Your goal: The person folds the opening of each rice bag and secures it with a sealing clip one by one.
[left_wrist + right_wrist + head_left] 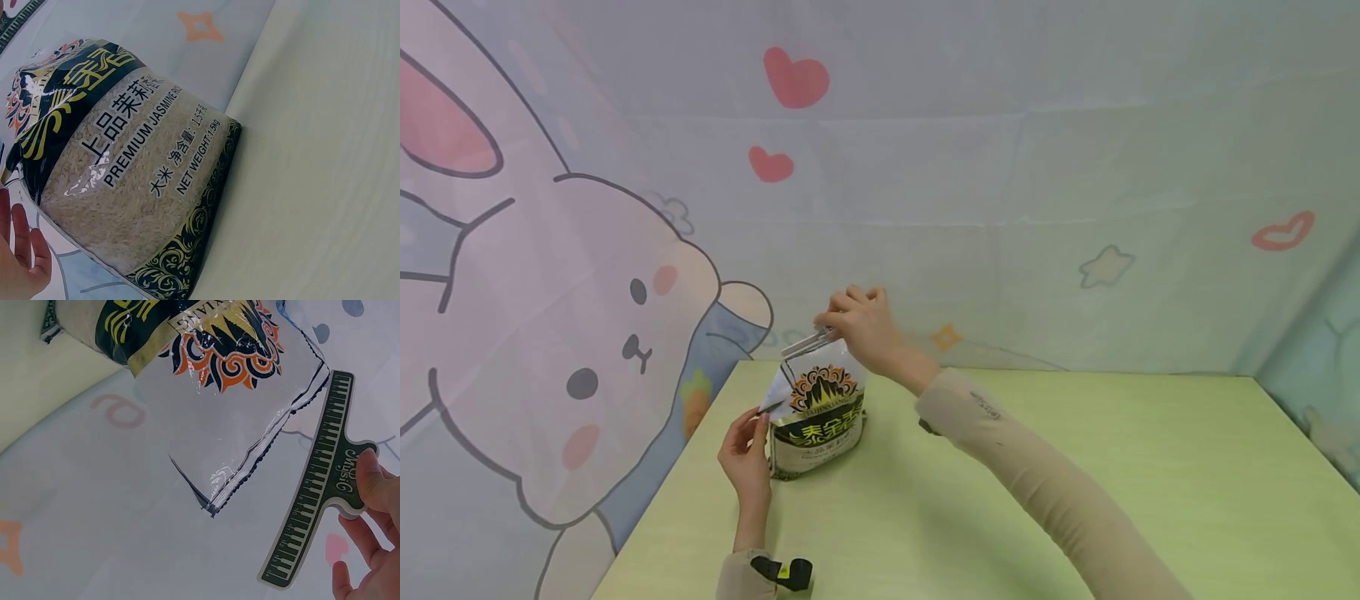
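Note:
A clear and dark-green bag of jasmine rice [820, 421] stands on the table, its empty upper part rising in a slack, flattened film. At its left edge, the left hand [747, 458] pinches the film between thumb and fingertips; the left wrist view shows only some outer fingers [28, 247]. Above the bag's top, the right hand [868, 332] grips the handle of a long bag clip [312, 472] printed with piano keys and the word Music. In the right wrist view this clip runs alongside the bag's top edge [269, 434]; whether they touch, I cannot tell.
The pale green table [1075, 467] stretches right and forward of the bag. Behind it hangs a cloth backdrop [1000, 167] printed with a rabbit, hearts and stars. A dark wrist camera [793, 573] is strapped on the left sleeve.

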The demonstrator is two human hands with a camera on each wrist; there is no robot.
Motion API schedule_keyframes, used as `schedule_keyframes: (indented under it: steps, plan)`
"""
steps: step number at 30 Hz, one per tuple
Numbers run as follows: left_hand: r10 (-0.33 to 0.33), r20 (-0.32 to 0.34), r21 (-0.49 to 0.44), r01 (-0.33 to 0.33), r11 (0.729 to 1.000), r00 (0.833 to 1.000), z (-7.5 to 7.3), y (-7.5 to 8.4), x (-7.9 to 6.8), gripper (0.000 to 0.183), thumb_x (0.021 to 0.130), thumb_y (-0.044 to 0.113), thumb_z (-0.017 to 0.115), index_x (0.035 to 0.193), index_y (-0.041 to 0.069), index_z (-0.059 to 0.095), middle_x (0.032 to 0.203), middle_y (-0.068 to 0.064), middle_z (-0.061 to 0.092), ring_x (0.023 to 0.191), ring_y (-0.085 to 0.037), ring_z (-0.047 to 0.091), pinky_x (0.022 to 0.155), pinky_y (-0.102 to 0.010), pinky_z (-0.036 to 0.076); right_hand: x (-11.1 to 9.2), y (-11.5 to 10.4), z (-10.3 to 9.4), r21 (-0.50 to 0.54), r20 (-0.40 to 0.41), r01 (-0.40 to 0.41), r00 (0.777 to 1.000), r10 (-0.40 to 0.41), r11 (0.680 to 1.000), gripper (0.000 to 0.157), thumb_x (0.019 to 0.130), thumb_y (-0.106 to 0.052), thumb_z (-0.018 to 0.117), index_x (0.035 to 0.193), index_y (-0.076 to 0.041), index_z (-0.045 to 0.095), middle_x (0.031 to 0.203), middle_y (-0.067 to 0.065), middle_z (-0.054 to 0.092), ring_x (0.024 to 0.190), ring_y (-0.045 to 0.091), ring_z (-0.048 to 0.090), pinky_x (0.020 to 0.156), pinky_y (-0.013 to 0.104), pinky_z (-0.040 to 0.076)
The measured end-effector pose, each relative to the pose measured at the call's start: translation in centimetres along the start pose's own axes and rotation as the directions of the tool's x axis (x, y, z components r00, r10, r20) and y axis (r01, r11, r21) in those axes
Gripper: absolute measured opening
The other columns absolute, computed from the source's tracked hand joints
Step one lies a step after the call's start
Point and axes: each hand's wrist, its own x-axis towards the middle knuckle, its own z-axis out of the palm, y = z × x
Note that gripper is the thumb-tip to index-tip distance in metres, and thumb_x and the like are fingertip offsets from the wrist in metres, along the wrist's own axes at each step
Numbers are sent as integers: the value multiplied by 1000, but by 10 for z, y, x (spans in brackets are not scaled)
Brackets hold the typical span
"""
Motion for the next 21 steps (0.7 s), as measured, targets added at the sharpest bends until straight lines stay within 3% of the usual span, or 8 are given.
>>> schedule_keyframes:
  steps: [15,21]
  plan:
    - [6,-6,6,-6,1000,1000,1,1,-2,23,79,-4,62,94,-19,57,68,3,62,63,-1,56,55,-11,44,10,-2,2,92,13,-6,1000,5,996,13,79,-19,62,90,-20,68,78,-5,55,73,13,37,73,35,22]
    - [8,-14,14,-8,1000,1000,1,1,-2,24,78,-2,64,93,-19,57,67,3,63,62,0,56,54,-10,43,13,-3,1,51,44,3,999,-5,999,12,80,-19,60,89,-21,67,78,-6,53,75,12,35,73,35,21]
